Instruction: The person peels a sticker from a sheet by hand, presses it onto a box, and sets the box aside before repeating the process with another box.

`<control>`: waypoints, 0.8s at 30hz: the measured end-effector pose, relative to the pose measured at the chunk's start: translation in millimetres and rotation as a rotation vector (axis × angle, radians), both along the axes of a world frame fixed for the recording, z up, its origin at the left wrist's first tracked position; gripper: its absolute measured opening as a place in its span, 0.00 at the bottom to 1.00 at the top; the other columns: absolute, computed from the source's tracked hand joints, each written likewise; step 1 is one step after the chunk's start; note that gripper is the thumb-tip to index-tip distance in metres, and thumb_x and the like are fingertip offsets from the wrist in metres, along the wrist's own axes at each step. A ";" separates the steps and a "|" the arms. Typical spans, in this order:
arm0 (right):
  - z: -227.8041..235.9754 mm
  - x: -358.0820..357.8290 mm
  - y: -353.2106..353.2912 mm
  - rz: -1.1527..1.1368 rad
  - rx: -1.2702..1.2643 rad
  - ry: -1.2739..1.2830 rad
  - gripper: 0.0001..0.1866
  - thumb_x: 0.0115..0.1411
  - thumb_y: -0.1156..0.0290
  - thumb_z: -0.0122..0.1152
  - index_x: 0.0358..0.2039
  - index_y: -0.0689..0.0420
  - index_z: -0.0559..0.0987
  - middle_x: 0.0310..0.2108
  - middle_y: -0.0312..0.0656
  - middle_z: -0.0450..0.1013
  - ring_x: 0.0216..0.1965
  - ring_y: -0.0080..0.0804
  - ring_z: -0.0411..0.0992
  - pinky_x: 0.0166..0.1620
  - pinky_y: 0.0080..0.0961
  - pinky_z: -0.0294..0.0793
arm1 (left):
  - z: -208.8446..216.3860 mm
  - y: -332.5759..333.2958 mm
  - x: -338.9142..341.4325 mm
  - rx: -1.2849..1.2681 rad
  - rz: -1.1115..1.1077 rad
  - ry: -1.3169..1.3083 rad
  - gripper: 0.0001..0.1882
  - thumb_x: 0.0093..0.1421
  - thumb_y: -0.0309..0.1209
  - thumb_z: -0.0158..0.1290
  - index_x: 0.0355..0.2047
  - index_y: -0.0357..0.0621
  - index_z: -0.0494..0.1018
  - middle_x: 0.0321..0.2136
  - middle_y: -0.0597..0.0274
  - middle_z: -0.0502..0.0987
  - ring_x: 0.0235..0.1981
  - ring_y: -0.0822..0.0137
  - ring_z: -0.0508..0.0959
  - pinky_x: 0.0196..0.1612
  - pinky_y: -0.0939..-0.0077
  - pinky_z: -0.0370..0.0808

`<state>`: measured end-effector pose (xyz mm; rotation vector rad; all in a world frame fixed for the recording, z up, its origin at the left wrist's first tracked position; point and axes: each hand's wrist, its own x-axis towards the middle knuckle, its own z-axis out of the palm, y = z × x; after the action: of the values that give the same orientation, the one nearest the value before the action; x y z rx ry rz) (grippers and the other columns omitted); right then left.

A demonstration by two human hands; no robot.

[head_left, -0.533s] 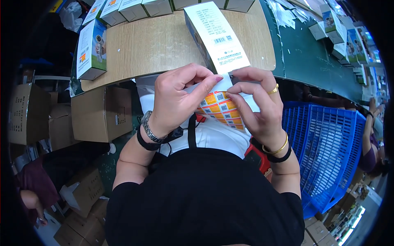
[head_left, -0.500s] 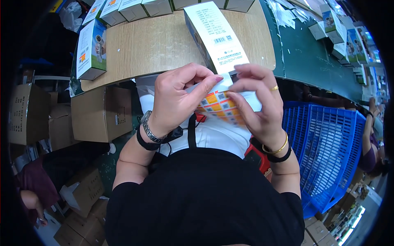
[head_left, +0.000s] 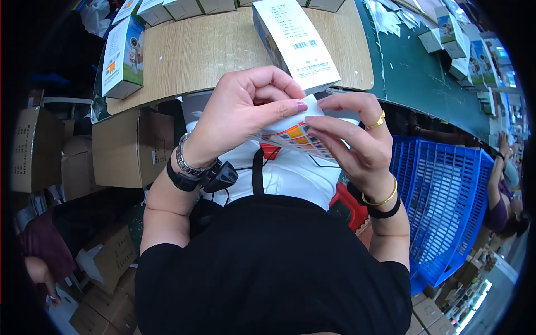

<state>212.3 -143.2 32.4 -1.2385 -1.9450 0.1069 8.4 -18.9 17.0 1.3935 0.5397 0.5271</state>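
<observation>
My left hand [head_left: 240, 111] pinches the top edge of a sheet of stickers [head_left: 294, 133] between thumb and fingers. Rows of orange and white stickers with small square codes cover the sheet, which is white along its top and hangs curved over my lap. On its right side my right hand [head_left: 360, 137] has its fingertips closed at the sheet's edge; whether a single sticker is lifted there I cannot tell. Just beyond my hands, a white printed carton [head_left: 301, 47] lies on the wooden board [head_left: 195, 61], its near end close to the board's front edge.
A carton with an orange sticker [head_left: 123, 58] stands at the board's left, with several similar cartons [head_left: 187, 8] along the back. More cartons [head_left: 455, 42] sit on the green table [head_left: 413, 78]. A blue crate [head_left: 441, 206] is at my right, brown boxes [head_left: 131, 148] at my left.
Both hands have risen slightly with the sticker sheet. My right fingers, blurred and spread before, have come in against the sheet's upper edge. The sheet now tilts flatter.
</observation>
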 end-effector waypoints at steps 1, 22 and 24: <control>0.2 -0.3 -0.5 0.000 -0.001 -0.003 0.16 0.51 0.81 0.76 0.42 0.58 0.86 0.42 0.41 0.78 0.42 0.31 0.77 0.44 0.27 0.77 | 0.4 -0.3 0.8 0.036 -0.015 -0.001 0.11 0.66 0.27 0.63 0.46 0.34 0.79 0.29 0.66 0.85 0.32 0.83 0.80 0.35 0.89 0.75; 8.7 -12.8 -5.8 -0.020 0.055 -0.288 0.13 0.46 0.76 0.76 0.34 0.55 0.83 0.38 0.36 0.78 0.41 0.38 0.75 0.52 0.43 0.73 | 15.4 -10.5 1.3 0.179 -0.057 0.154 0.19 0.67 0.26 0.60 0.57 0.36 0.73 0.26 0.69 0.84 0.30 0.85 0.78 0.36 0.89 0.73; 8.8 -13.1 -5.2 -0.011 0.048 -0.274 0.13 0.46 0.77 0.75 0.34 0.55 0.83 0.40 0.37 0.78 0.43 0.39 0.75 0.53 0.44 0.73 | 12.4 -10.6 1.0 0.182 -0.044 0.141 0.17 0.68 0.26 0.59 0.56 0.36 0.74 0.27 0.68 0.84 0.30 0.85 0.78 0.36 0.88 0.73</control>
<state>199.2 -148.4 41.1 -1.2858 -2.1594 -0.1205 9.4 -29.5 29.5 1.6208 0.5846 0.4532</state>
